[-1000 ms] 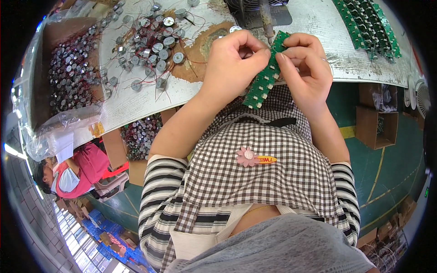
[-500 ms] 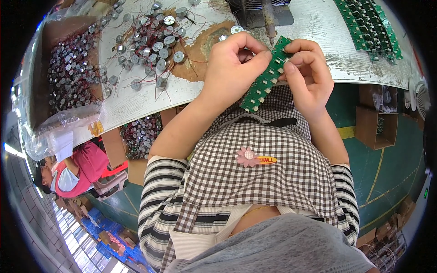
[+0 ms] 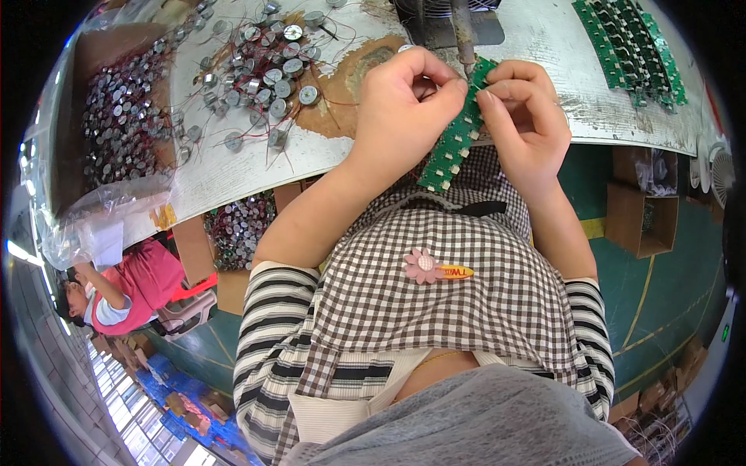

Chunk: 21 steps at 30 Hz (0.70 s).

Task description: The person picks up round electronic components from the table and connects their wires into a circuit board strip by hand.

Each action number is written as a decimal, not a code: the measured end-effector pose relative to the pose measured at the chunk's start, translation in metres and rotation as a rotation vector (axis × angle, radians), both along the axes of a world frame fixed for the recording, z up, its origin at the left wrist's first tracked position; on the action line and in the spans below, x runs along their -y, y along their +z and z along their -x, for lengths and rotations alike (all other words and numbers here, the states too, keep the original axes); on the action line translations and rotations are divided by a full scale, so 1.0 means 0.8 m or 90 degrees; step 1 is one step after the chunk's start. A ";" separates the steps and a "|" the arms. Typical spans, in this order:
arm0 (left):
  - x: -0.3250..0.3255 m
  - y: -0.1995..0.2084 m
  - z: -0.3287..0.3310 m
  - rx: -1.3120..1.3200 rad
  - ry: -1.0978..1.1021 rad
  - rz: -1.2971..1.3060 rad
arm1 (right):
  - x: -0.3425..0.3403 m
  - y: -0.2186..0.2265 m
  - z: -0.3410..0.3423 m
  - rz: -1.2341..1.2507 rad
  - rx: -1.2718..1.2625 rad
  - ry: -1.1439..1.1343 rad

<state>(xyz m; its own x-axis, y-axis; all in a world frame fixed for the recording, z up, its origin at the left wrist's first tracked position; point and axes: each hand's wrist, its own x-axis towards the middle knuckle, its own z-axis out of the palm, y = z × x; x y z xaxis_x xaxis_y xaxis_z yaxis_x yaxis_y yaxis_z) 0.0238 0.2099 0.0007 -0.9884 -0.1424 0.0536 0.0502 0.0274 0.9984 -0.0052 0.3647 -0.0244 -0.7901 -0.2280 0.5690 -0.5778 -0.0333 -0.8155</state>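
A long green circuit board [image 3: 449, 155] with a row of small white parts lies slantwise between my hands, its lower end over my lap. My left hand [image 3: 408, 109] is closed, thumb and forefinger pinched at the board's left edge; what they hold is hidden. My right hand [image 3: 532, 116] grips the upper right edge of the board with bent fingers. Just above the board's top end is the tip of a soldering iron [image 3: 464, 35], at or very close to the board; contact cannot be told.
Loose small round motors [image 3: 272, 76] with red wires lie on the worn white table [image 3: 350, 151], left of my hands. More fill a carton [image 3: 70, 124] at far left. Stacked green boards [image 3: 633, 54] lie at the right back. A person in pink [image 3: 151, 283] sits at left.
My hands and the board have shifted slightly up, bringing its top end to the iron's tip. The right fingers have drawn closer to the left ones. The seated person's arm has moved.
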 end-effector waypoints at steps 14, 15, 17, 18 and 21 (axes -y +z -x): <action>0.108 0.055 0.038 -0.395 0.149 0.721 | -0.007 -0.015 -0.003 0.000 0.016 -0.047; 0.107 0.076 0.033 -0.343 0.150 0.816 | -0.008 -0.015 -0.001 -0.004 0.027 -0.041; 0.119 0.072 0.045 -0.328 0.089 0.924 | -0.008 -0.015 0.001 -0.006 0.038 -0.037; 0.129 0.065 0.055 -0.309 0.028 1.027 | -0.006 -0.017 0.003 0.002 0.033 -0.034; 0.165 0.029 0.086 -0.300 -0.045 1.042 | -0.004 -0.018 0.002 0.013 0.032 -0.032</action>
